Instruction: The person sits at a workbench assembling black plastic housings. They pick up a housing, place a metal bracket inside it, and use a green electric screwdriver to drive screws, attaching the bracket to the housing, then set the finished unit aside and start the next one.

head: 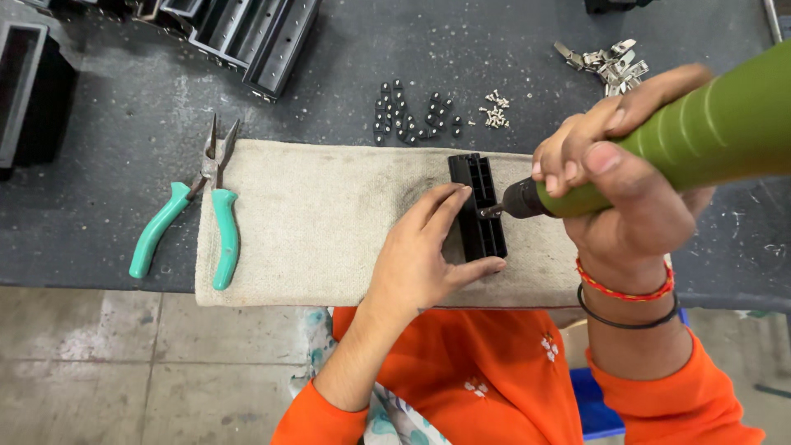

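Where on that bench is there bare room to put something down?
The cloth is bare between the pliers and the left hand. Bare tabletop lies above the pliers. It is crowded behind the black part: black pieces, screws, metal clips.

The person wears a bright orange top with small white flower motifs stitched on the front, its sleeves ending above the forearms. A patterned white and teal cloth hangs at the chest. The right hand (614, 177) carries two bands at the wrist: a red and orange thread and a thin black one. The left hand (424, 247) is bare, with no ring or band.
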